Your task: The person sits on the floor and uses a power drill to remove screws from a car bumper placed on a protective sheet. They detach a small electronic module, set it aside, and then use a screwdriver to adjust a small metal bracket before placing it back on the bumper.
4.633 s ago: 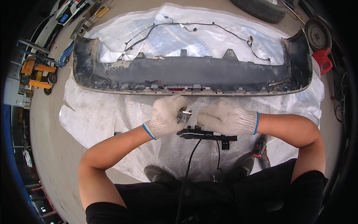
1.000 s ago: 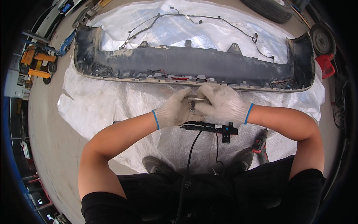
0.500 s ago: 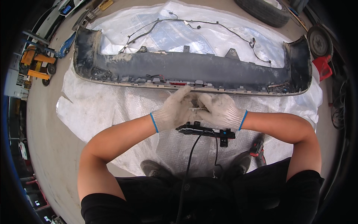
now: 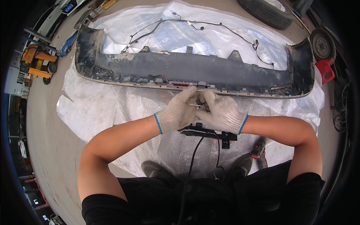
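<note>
Both my hands wear off-white knitted gloves with blue cuffs. My left hand is cupped around small pieces that I cannot make out, with a thin pale sliver among them. The fingers of my right hand are bent in a pinch against those of the left, over the same small pieces. Just past my fingertips lies a dirty black car bumper, its inner side up, with a red strip along its near edge. Below my hands rests a black bracket-like part, partly hidden by the gloves.
White woven sheeting covers the floor under the bumper. A thin wiring harness lies beyond it. Near my right shoe sits a red and black cordless power tool. Tyres, a red container and a yellow trolley jack stand around.
My right fingers have lifted and shifted slightly against the left hand, and the pale sliver between them shows more. My left hand has moved a little to the right.
</note>
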`<move>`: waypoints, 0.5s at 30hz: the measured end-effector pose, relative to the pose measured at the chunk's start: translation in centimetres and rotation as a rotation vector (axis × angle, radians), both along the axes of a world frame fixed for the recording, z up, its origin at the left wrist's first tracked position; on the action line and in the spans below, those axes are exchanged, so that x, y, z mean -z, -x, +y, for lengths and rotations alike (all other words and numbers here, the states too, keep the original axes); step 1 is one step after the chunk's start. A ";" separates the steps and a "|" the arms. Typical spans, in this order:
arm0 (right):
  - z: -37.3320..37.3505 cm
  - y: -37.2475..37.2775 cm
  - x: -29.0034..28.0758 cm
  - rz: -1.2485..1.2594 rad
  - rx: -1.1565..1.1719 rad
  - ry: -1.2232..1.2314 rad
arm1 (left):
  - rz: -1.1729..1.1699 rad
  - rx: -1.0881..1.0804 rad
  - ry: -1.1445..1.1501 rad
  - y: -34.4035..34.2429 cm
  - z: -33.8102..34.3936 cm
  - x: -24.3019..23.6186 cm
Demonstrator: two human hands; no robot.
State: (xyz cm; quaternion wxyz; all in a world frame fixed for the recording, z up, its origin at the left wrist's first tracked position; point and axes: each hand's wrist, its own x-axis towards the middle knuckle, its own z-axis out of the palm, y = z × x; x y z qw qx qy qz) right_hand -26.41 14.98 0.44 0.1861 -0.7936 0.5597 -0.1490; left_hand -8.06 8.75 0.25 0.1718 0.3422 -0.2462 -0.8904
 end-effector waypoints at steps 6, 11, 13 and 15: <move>0.1 0.9 1.9 -0.038 0.012 0.005 | 0.082 -0.002 0.041 0.2 0.2 -0.6; -0.3 0.9 0.3 0.135 -0.025 -0.074 | 0.074 0.003 0.075 0.1 0.4 -0.8; -0.4 1.1 0.2 0.135 -0.062 -0.062 | 0.047 -0.019 0.081 0.3 0.6 -0.9; -0.4 1.0 0.1 0.108 -0.086 -0.023 | 0.071 -0.011 0.057 0.1 0.5 -0.4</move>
